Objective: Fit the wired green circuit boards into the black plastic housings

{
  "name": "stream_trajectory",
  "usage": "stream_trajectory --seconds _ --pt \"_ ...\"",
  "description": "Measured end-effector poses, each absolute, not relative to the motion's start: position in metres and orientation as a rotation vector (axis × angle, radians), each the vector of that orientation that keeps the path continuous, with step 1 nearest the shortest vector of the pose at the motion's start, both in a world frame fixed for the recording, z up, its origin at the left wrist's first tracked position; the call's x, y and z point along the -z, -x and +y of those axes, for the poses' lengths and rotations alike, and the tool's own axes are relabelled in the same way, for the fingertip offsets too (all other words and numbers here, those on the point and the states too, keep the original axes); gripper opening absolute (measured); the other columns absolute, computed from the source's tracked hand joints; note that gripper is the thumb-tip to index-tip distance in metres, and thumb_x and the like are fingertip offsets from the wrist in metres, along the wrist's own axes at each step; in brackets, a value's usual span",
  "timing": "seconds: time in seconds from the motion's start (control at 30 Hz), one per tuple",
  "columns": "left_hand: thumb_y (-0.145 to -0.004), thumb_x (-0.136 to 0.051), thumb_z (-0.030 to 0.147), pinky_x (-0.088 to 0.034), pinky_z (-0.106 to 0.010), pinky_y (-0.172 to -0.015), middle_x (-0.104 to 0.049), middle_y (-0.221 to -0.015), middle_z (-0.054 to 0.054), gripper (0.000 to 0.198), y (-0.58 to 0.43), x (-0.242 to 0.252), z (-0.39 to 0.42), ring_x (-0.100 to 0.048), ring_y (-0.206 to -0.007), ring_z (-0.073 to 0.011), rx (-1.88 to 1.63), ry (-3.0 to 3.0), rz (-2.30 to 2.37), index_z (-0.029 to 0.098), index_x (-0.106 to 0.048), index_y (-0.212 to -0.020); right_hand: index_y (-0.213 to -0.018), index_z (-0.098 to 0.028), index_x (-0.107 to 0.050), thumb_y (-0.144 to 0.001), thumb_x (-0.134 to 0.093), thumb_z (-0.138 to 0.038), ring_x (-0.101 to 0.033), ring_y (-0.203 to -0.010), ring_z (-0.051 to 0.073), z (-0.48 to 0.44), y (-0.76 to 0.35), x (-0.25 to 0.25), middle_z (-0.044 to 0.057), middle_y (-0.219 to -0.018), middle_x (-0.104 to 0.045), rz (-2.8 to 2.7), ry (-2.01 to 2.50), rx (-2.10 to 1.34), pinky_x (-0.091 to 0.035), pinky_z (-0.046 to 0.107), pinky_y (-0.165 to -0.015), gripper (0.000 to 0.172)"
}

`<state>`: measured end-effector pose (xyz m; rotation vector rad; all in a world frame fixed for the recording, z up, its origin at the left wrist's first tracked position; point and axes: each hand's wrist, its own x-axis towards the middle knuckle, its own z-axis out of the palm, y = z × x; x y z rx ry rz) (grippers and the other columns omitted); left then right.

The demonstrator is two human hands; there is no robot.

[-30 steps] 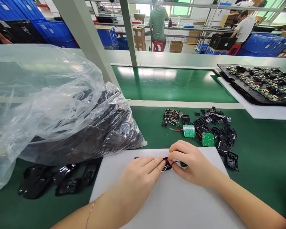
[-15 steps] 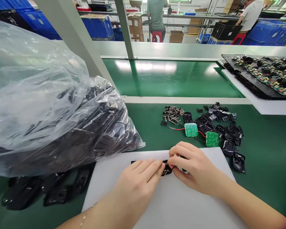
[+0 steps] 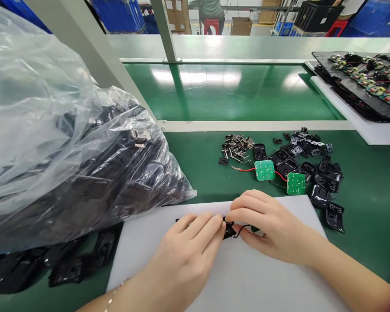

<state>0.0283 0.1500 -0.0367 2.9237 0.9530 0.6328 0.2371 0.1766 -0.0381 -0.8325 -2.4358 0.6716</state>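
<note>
black part [image 3: 229, 230] mostly hidden by left hand [image 3: 188, 255], plastic bag [image 3: 35, 121] cut off left, tray [image 3: 347, 80] cut off right

We are reading no words, brands or numbers anywhere. We are making out pale labels [image 3: 178, 5] on the cardboard boxes [image 3: 178, 18] and a white tag [image 3: 323, 20] on the black crate [image 3: 313, 15], but their print is staying illegible; fine marks on the green circuit boards [image 3: 264, 170] are also defying us.

The head camera looked forward and down over the left hand [image 3: 188, 255] and right hand [image 3: 274, 229], close to the bench [image 3: 196, 167].
</note>
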Motion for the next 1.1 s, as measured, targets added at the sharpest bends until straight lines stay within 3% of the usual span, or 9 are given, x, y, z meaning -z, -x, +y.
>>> stream_trajectory --seconds 0.1,0.27,0.33,0.57,0.8,1.1 --pt "-0.092 -0.040 0.005 -0.053 -0.034 -0.067 -0.071 -0.088 -0.008 0.025 -0.028 0.037 0.149 -0.066 -0.079 -0.0211 -0.648 -2.886 0.991 0.008 -0.064 -0.099 -0.101 -0.020 -0.056 -0.081 -0.053 -0.006 -0.054 -0.082 0.014 0.179 -0.239 0.035 0.003 -0.092 -0.062 -2.351 0.783 -0.850 -0.047 0.026 -0.074 0.024" --pt "-0.098 -0.040 0.034 -0.055 -0.034 -0.068 -0.070 -0.090 -0.007 0.032 -0.029 0.027 0.149 -0.066 -0.078 -0.0207 -0.601 -2.724 1.012 0.012 -0.064 -0.095 -0.088 -0.021 -0.062 -0.088 -0.054 -0.011 -0.057 -0.080 0.012 0.178 -0.241 0.036 0.004 -0.093 -0.059 -2.274 0.752 -0.941 -0.048 0.024 -0.072 0.013" --pt "-0.098 -0.039 0.036 -0.055 -0.033 -0.068 -0.070 -0.091 -0.007 0.035 -0.030 0.024 0.148 -0.066 -0.079 -0.0208 -0.585 -2.693 1.018 0.013 -0.065 -0.095 -0.087 -0.021 -0.064 -0.089 -0.053 -0.012 -0.057 -0.077 0.011 0.178 -0.242 0.037 0.005 -0.093 -0.058 -2.271 0.745 -0.949 -0.048 0.023 -0.069 0.014" --pt "-0.099 -0.033 0.031 -0.053 -0.032 -0.074 -0.069 -0.091 -0.007 0.035 -0.028 0.019 0.149 -0.064 -0.081 -0.0200 -0.558 -2.602 1.017 0.016 -0.065 -0.095 -0.090 -0.020 -0.066 -0.091 -0.052 -0.015 -0.056 -0.074 0.011 0.177 -0.241 0.035 0.005 -0.090 -0.059 -2.298 0.730 -0.908 -0.048 0.022 -0.065 0.014" --pt "-0.096 -0.036 0.013 -0.051 -0.030 -0.072 -0.068 -0.089 -0.004 0.032 -0.029 0.022 0.151 -0.062 -0.081 -0.0171 -0.642 -2.447 1.057 0.017 -0.066 -0.086 -0.096 -0.019 -0.065 -0.092 -0.052 -0.016 -0.057 -0.076 0.011 0.177 -0.240 0.038 0.005 -0.088 -0.061 -2.314 0.714 -0.881 -0.048 0.023 -0.067 0.014" --pt "-0.094 -0.044 0.014 -0.055 -0.033 -0.074 -0.069 -0.088 -0.005 0.024 -0.029 0.028 0.151 -0.064 -0.080 -0.0184 -0.668 -2.514 1.047 0.016 -0.068 -0.092 -0.082 -0.019 -0.063 -0.087 -0.051 -0.011 -0.056 -0.073 0.011 0.177 -0.240 0.039 0.005 -0.090 -0.060 -2.350 0.758 -0.824 -0.046 0.023 -0.062 0.015"
